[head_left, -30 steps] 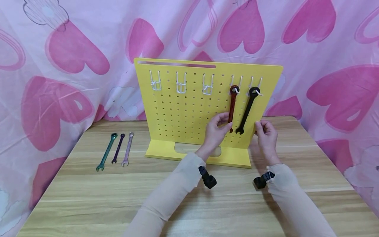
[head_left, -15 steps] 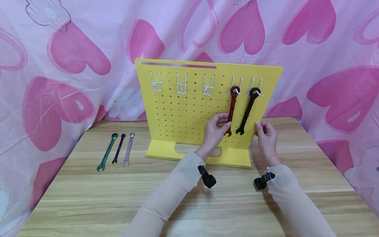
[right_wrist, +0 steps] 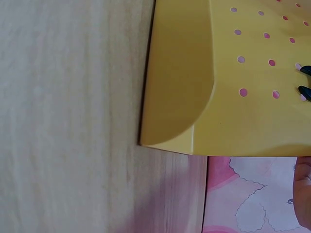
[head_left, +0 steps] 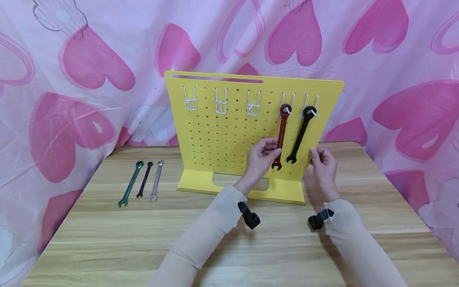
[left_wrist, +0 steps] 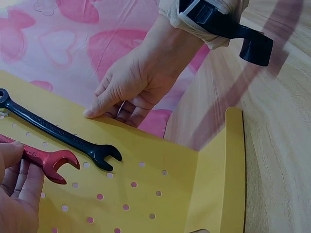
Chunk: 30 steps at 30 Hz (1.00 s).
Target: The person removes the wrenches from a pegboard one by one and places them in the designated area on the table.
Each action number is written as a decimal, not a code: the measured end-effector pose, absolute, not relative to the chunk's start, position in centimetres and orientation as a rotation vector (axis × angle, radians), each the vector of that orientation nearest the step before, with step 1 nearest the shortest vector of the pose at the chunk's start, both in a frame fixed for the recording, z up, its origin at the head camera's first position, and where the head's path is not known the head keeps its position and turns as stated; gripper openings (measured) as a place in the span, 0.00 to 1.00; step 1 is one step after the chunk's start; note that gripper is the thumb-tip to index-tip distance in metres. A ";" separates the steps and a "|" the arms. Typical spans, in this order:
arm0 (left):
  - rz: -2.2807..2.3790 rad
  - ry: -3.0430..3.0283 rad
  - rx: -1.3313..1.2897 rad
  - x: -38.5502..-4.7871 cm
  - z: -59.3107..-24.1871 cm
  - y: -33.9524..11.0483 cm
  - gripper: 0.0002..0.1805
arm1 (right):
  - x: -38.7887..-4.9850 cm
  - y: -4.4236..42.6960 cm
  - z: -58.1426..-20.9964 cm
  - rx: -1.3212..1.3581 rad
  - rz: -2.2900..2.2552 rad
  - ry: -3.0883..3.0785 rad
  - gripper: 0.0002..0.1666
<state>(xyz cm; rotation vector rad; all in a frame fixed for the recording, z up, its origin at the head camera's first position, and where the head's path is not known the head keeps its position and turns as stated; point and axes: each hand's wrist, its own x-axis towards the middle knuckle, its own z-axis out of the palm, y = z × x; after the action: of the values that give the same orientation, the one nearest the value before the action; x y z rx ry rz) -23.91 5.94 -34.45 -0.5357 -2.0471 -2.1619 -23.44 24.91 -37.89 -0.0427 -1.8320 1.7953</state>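
Observation:
My left hand [head_left: 259, 158] pinches the lower shaft of a red combination wrench [head_left: 281, 128], whose ring end is on a white hook of the yellow pegboard [head_left: 222, 147]. In the left wrist view the red wrench's open end [left_wrist: 58, 164] sticks out past the fingers. To its right a black combination wrench [head_left: 300, 136] hangs from the rightmost hook, slanting down to the left. My right hand [head_left: 324, 167] grips the pegboard's right edge between thumb and fingers. Only a sliver of the right hand [right_wrist: 302, 189] shows in the right wrist view.
Green [head_left: 130, 184], dark purple [head_left: 145, 180] and lilac [head_left: 155, 181] wrenches lie side by side on the wooden table [head_left: 143, 239], left of the pegboard. Three bare white hooks [head_left: 221, 101] sit along the board's upper left. A pink heart-patterned curtain [head_left: 118, 48] hangs behind.
The red wrench's lower end has swung slightly left and down, and its open end now shows below my left fingers. My right hand stays at the board's edge.

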 end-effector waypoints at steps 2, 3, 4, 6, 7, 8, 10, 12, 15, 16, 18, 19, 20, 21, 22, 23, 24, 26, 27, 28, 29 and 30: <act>-2.172 -2.049 -0.534 -23.3 -33.8 5.7 0.14 | -23.4 24.9 -37.9 -0.043 1.796 -1.836 0.07; -2.177 -2.049 -0.533 -23.0 -33.5 5.6 0.14 | -23.4 24.9 -37.9 -0.044 1.797 -1.838 0.07; -2.181 -2.048 -0.534 -22.8 -33.2 5.5 0.14 | -23.4 24.9 -37.9 -0.041 1.793 -1.840 0.07; -2.181 -2.044 -0.536 -22.5 -33.0 5.5 0.14 | -23.4 24.9 -37.9 -0.034 1.785 -1.844 0.07; -2.182 -2.046 -0.539 -22.4 -32.9 5.5 0.14 | -23.4 24.9 -37.9 -0.030 1.790 -1.837 0.07; -2.184 -2.047 -0.536 -22.3 -32.8 5.4 0.14 | -23.4 24.9 -37.9 -0.029 1.785 -1.837 0.07; -2.184 -2.047 -0.536 -22.2 -32.7 5.4 0.14 | -23.4 24.9 -37.9 -0.027 1.784 -1.832 0.07; -2.193 -2.050 -0.537 -22.2 -32.7 5.4 0.14 | -23.4 24.9 -37.9 -0.029 1.790 -1.825 0.07; -2.197 -2.056 -0.535 -22.6 -33.1 5.6 0.14 | -23.4 24.9 -37.9 -0.026 1.797 -1.817 0.07; -2.196 -2.057 -0.535 -22.9 -33.5 5.7 0.14 | -23.4 24.9 -37.9 -0.024 1.799 -1.817 0.07; -2.190 -2.057 -0.533 -23.4 -34.2 5.9 0.14 | -23.4 24.9 -37.9 -0.021 1.804 -1.812 0.07; -2.189 -2.056 -0.532 -23.6 -34.5 6.0 0.14 | -23.4 24.9 -37.9 -0.021 1.804 -1.813 0.07; -2.193 -2.058 -0.528 -23.8 -34.8 6.1 0.14 | -23.4 24.9 -37.9 -0.022 1.801 -1.816 0.07; -2.197 -2.059 -0.531 -24.0 -35.0 6.1 0.15 | -23.4 24.9 -37.9 -0.023 1.800 -1.819 0.07; -2.199 -2.058 -0.536 -24.0 -35.1 6.1 0.15 | -23.4 24.9 -37.9 -0.026 1.801 -1.819 0.07; -2.202 -2.058 -0.543 -24.0 -35.1 6.1 0.15 | -23.5 24.9 -37.9 -0.028 1.803 -1.818 0.07; -2.207 -2.060 -0.547 -24.0 -35.0 6.1 0.15 | -23.5 24.9 -37.9 -0.029 1.804 -1.819 0.07; -2.213 -2.062 -0.564 -23.9 -35.0 6.0 0.15 | -23.5 25.0 -38.0 -0.028 1.809 -1.816 0.08; -2.212 -2.058 -0.574 -23.8 -35.0 6.0 0.15 | -23.5 25.0 -38.0 -0.026 1.811 -1.815 0.08; -2.213 -2.056 -0.579 -23.8 -34.9 6.0 0.15 | -23.5 25.0 -38.0 -0.026 1.815 -1.811 0.08; -2.213 -2.055 -0.582 -23.8 -34.9 6.0 0.15 | -23.5 25.0 -38.1 -0.024 1.814 -1.812 0.08; -2.217 -2.052 -0.583 -23.8 -34.9 6.0 0.15 | -23.5 25.0 -38.1 -0.025 1.812 -1.813 0.08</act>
<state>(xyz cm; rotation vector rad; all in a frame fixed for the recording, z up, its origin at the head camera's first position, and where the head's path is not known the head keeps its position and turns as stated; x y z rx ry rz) -23.75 6.00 -34.92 -0.5833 -2.0519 -2.2170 -23.48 24.98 -38.07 -0.0251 -1.8132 1.8117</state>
